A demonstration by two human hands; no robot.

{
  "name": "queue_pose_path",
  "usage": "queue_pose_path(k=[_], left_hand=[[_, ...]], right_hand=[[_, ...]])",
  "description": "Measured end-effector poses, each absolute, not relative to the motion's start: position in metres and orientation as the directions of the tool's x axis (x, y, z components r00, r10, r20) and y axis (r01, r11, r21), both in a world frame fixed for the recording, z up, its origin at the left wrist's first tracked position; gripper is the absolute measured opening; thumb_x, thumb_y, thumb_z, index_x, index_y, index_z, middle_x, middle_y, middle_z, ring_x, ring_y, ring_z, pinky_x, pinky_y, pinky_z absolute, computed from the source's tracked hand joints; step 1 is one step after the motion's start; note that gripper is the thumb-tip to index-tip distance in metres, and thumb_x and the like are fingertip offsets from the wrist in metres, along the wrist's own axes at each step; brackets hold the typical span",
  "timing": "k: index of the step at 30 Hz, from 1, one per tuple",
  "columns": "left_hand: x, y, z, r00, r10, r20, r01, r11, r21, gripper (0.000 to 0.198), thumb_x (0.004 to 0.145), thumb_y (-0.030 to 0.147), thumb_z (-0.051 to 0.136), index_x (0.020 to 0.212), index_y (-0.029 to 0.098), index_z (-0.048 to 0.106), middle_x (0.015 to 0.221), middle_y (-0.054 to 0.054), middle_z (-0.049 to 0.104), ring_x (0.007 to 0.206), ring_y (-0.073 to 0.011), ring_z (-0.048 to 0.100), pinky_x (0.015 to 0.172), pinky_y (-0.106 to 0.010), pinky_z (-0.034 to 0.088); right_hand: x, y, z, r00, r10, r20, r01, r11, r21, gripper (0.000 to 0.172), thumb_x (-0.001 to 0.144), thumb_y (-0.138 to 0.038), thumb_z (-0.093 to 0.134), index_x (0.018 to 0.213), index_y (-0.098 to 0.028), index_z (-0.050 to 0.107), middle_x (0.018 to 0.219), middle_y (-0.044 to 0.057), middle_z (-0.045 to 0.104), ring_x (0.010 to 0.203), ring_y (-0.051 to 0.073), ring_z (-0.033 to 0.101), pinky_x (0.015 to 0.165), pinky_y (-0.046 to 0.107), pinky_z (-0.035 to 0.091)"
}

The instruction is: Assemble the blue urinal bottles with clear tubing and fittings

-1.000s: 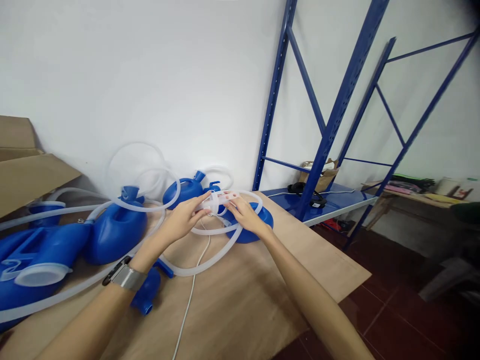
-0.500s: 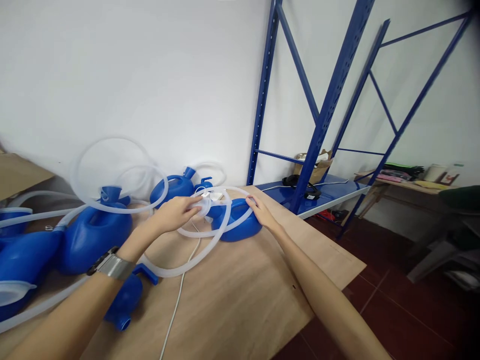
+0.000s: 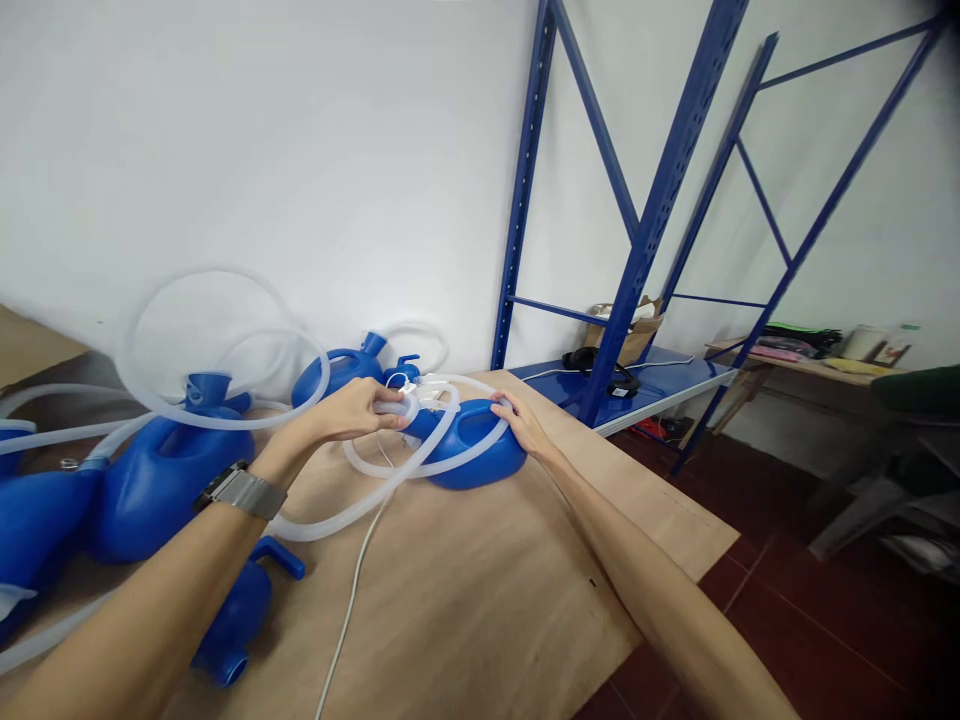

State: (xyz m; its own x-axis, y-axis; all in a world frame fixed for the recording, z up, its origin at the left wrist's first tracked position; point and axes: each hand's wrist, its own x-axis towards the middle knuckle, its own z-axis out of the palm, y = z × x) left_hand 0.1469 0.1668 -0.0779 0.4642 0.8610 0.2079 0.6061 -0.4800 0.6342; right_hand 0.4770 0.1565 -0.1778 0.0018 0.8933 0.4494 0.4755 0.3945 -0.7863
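A blue plastic bottle with a handle (image 3: 480, 468) lies on its side on the wooden table, its neck pointing left. My left hand (image 3: 361, 408) is closed around a translucent round cap (image 3: 396, 408) at the bottle's neck; the exact join is hidden by the fingers. At the bottle's right end, my right hand (image 3: 521, 424) grips it, thumb and fingers near the handle's end and beside the tube. A clear flexible tube (image 3: 360, 522) loops over the bottle and round in front of my left hand.
More blue bottles (image 3: 169, 490) with clear tubing crowd the table's left side. A small blue jug-shaped piece (image 3: 238, 605) lies near my left forearm. One white cable (image 3: 351, 600) crosses the tabletop (image 3: 465, 600). Blue metal shelving (image 3: 641, 250) stands behind the right edge.
My left fingers have wrapped more firmly round the translucent cap. The tube loop over the bottle has dropped and flattened. My right hand stays at the bottle's end.
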Motion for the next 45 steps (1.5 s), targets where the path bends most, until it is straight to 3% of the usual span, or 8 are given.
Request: queue_pose_path(k=[5, 20, 24, 29, 34, 37, 41, 45], left_hand=[[0.15, 0.162, -0.08, 0.569, 0.812, 0.132, 0.571, -0.505, 0.647, 0.053, 0.066, 0.064, 0.078, 0.095, 0.02, 0.086, 0.135, -0.009, 0.07, 0.123, -0.0414, 0.066, 0.1, -0.039, 0.053], [0.154, 0.16, -0.101, 0.399, 0.889, 0.224, 0.55, -0.427, 0.718, 0.078, 0.051, 0.065, 0.088, 0.112, 0.015, 0.082, 0.125, -0.014, 0.075, 0.121, -0.0396, 0.069, 0.104, -0.04, 0.053], [0.15, 0.161, -0.1, 0.456, 0.859, 0.231, 0.559, -0.479, 0.677, 0.082, 0.057, 0.069, 0.083, 0.118, 0.015, 0.078, 0.131, -0.016, 0.073, 0.125, -0.0387, 0.067, 0.106, -0.04, 0.051], [0.16, 0.167, -0.077, 0.573, 0.815, 0.082, 0.652, -0.514, 0.558, 0.083, 0.066, 0.07, 0.077, 0.128, 0.017, 0.071, 0.137, -0.016, 0.069, 0.125, -0.0363, 0.065, 0.104, -0.039, 0.051], [0.193, 0.17, -0.066, 0.667, 0.745, 0.004, 0.622, -0.56, 0.547, 0.059, 0.088, 0.07, 0.049, 0.102, 0.02, 0.076, 0.114, -0.008, 0.076, 0.107, -0.0278, 0.067, 0.094, -0.033, 0.05], [0.202, 0.169, -0.07, 0.63, 0.775, 0.035, 0.647, -0.55, 0.528, 0.054, 0.088, 0.066, 0.048, 0.095, 0.019, 0.071, 0.099, -0.007, 0.073, 0.092, -0.0251, 0.065, 0.08, -0.033, 0.049], [0.201, 0.167, -0.075, 0.616, 0.785, 0.065, 0.663, -0.562, 0.495, 0.041, 0.088, 0.057, 0.045, 0.082, 0.02, 0.063, 0.085, -0.004, 0.068, 0.079, -0.0217, 0.061, 0.072, -0.032, 0.046], [0.201, 0.167, -0.078, 0.623, 0.777, 0.093, 0.663, -0.588, 0.464, 0.037, 0.09, 0.048, 0.04, 0.08, 0.021, 0.063, 0.091, -0.006, 0.071, 0.087, -0.0231, 0.065, 0.083, -0.033, 0.047]], right_hand=[[0.48, 0.155, -0.177, -0.015, 0.895, 0.446, 0.489, 0.396, -0.777, 0.04, 0.086, -0.057, 0.059, 0.1, -0.02, 0.061, 0.1, 0.004, 0.068, 0.097, 0.025, 0.061, 0.094, 0.037, 0.047], [0.477, 0.152, -0.176, 0.007, 0.898, 0.44, 0.551, 0.364, -0.751, 0.037, 0.088, -0.057, 0.057, 0.098, -0.021, 0.057, 0.093, 0.001, 0.062, 0.086, 0.021, 0.055, 0.085, 0.033, 0.042], [0.477, 0.153, -0.177, -0.019, 0.886, 0.463, 0.498, 0.41, -0.764, 0.034, 0.089, -0.054, 0.057, 0.095, -0.021, 0.055, 0.089, -0.001, 0.057, 0.082, 0.019, 0.052, 0.082, 0.031, 0.04], [0.474, 0.15, -0.172, -0.033, 0.876, 0.481, 0.466, 0.439, -0.768, 0.037, 0.094, -0.058, 0.051, 0.091, -0.021, 0.054, 0.087, 0.0, 0.056, 0.084, 0.02, 0.054, 0.085, 0.032, 0.04], [0.475, 0.15, -0.175, -0.02, 0.89, 0.455, 0.461, 0.412, -0.786, 0.045, 0.097, -0.064, 0.047, 0.094, -0.021, 0.056, 0.088, 0.001, 0.058, 0.089, 0.022, 0.057, 0.09, 0.035, 0.044], [0.48, 0.147, -0.173, -0.017, 0.903, 0.429, 0.516, 0.375, -0.77, 0.049, 0.097, -0.067, 0.046, 0.101, -0.021, 0.062, 0.109, 0.008, 0.063, 0.112, 0.028, 0.059, 0.103, 0.042, 0.043], [0.469, 0.134, -0.151, -0.067, 0.824, 0.562, 0.645, 0.466, -0.606, 0.05, 0.092, -0.062, 0.062, 0.122, -0.022, 0.067, 0.163, 0.014, 0.036, 0.154, 0.033, 0.031, 0.124, 0.047, 0.026], [0.433, 0.128, -0.12, -0.38, 0.769, 0.514, 0.634, 0.621, -0.46, 0.038, 0.106, -0.049, 0.047, 0.123, -0.024, 0.07, 0.146, 0.009, 0.061, 0.149, 0.028, 0.043, 0.125, 0.048, 0.023]])
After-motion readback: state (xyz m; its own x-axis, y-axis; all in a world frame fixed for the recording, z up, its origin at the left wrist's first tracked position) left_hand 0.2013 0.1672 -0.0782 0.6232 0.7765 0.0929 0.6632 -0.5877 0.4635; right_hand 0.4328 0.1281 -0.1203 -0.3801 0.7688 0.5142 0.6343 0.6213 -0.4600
